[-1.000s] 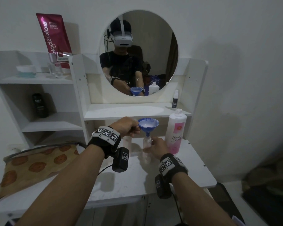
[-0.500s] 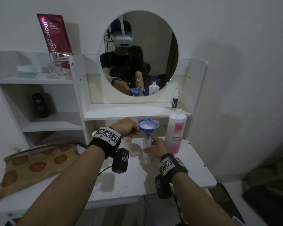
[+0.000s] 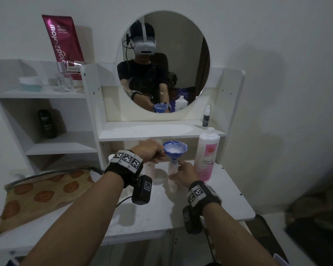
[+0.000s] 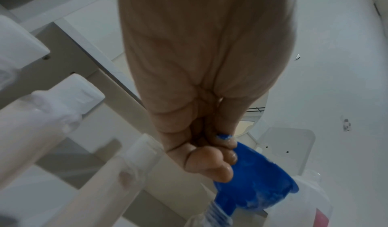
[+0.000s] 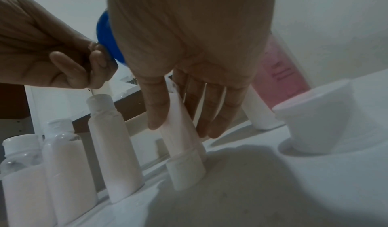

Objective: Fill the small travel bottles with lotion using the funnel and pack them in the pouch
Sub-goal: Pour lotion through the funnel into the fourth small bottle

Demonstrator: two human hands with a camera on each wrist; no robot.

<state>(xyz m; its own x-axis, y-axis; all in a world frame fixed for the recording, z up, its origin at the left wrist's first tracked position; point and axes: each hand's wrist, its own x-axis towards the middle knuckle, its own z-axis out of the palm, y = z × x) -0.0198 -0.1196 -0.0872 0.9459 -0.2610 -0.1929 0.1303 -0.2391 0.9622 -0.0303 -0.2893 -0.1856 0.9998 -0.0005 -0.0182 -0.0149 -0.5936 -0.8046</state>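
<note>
The left hand [image 3: 150, 150] is curled tight, thumb & fingertips pinching the little tab on the rim of the blue funnel [image 3: 175, 150], so the funnel sits just to the right of the knuckles, bowl up, w/ white lotion pooled inside. Its spout goes straight down into the neck of a small clear bottle [image 3: 173, 176] standing on the white table [image 3: 210, 206]. The right hand [image 3: 186, 173] steadies that bottle from the right side: thumb on one side, fingers on the other, wrapped loosely round the body below the funnel; in the right wrist view the fingers [image 5: 212, 114] look fairly straight along the bottle, which is about full of white lotion. Just right of that hand, touching or nearly touching it, stands the big lotion bottle [image 3: 207, 156] w/ pink label, cap on. To the left, in the right wrist view, three more small bottles [image 5: 114, 147] stand in a row near the back edge, white inside, and a white cap [image 5: 312, 119] sits on the table at the right. The pouch [image 3: 40, 192], tan w/ orange round print, lies flat at the far left, well apart from both hands. A round mirror [image 3: 162, 62] hangs above the shelf.
</note>
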